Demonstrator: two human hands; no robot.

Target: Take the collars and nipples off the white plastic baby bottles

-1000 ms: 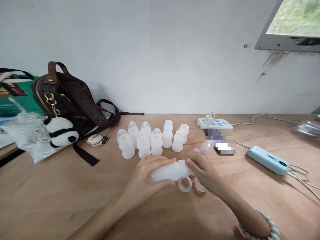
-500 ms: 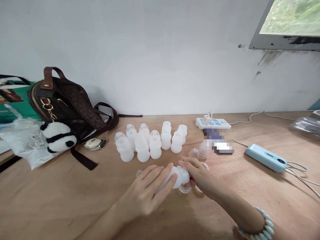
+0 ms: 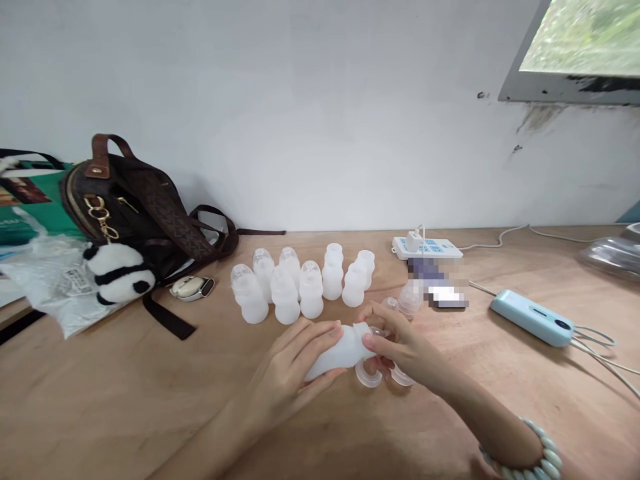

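Note:
A frosted white baby bottle [image 3: 334, 355] lies on its side in the air between my hands, tilted with its neck to the right. My left hand [image 3: 293, 363] is wrapped round its body. My right hand [image 3: 400, 340] grips the neck end with thumb and fingers; a clear part shows there, partly hidden by the fingers. Beneath and beside the right hand lie clear rings [image 3: 369, 375] and a clear dome cap [image 3: 391, 304]. Behind my hands stand several capped bottles [image 3: 286, 297] and, to their right, a few uncapped bottles [image 3: 354, 285].
On the left sit a dark brown backpack [image 3: 145, 200], a panda plush [image 3: 120, 273], a plastic bag [image 3: 55, 287] and a pale computer mouse [image 3: 189, 288]. A power strip [image 3: 440, 248], stacked clear parts [image 3: 410, 300], a blurred phone-like object [image 3: 447, 298] and a light blue device [image 3: 533, 318] with cables are on the right.
My right thumb has come over the bottle's neck and the fingers have shifted round it. The left hand has slid slightly down the body, and the bottle is tilted a little differently.

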